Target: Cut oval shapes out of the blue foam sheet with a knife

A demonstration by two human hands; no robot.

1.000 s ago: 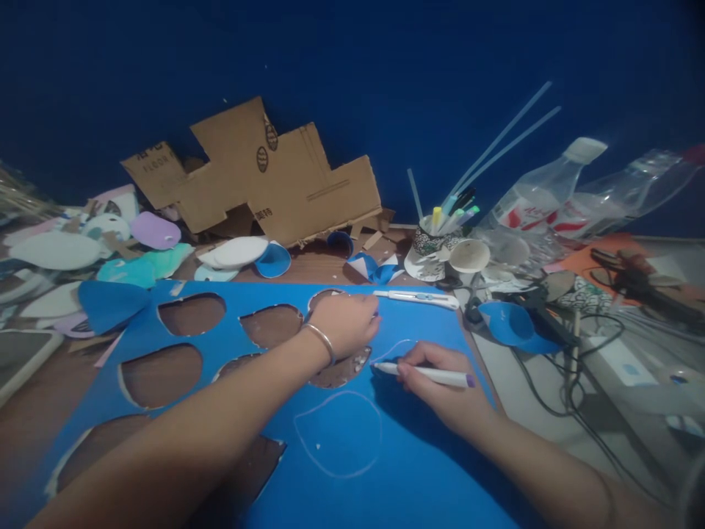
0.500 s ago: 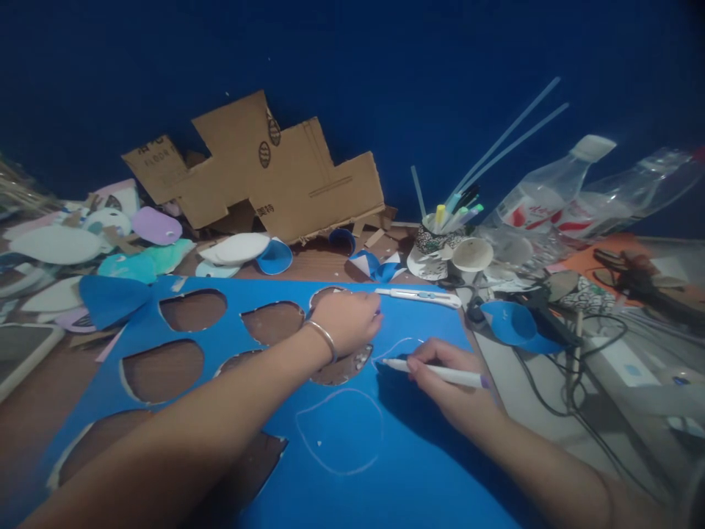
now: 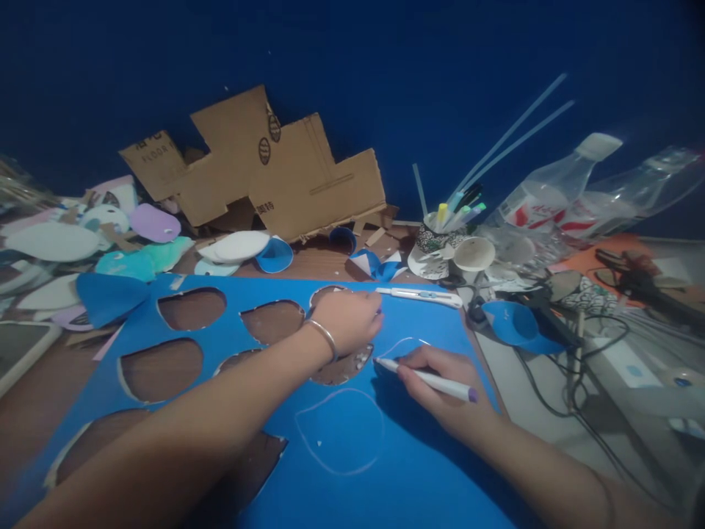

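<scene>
In my right hand (image 3: 449,382) is a white marker (image 3: 440,380) with a purple end, gripped between closed fingers. Its tip meets the blue sheet (image 3: 429,470) at a pale, curved, partly drawn line (image 3: 405,342). My left hand (image 3: 352,319), a bracelet (image 3: 324,338) at its wrist, rests on the sheet with fingers curled in; whatever they may hold is hidden. Just beyond it lies a white utility knife (image 3: 421,297). Nearer to me is a complete rounded outline with one pointed corner (image 3: 340,472). Several similar-shaped holes (image 3: 192,308) are cut through the sheet's left half.
Cut cardboard (image 3: 297,176) leans at the back. Foam and paper shapes (image 3: 52,242) are heaped left. A patterned holder (image 3: 432,241) carries pens and straws. Plastic bottles (image 3: 562,180), a blue paper piece (image 3: 512,323) and dark cables (image 3: 543,397) crowd the right side.
My right hand has moved slightly left and tilted the marker, whose tip has slid a little left along the drawn line. My left hand stays in place.
</scene>
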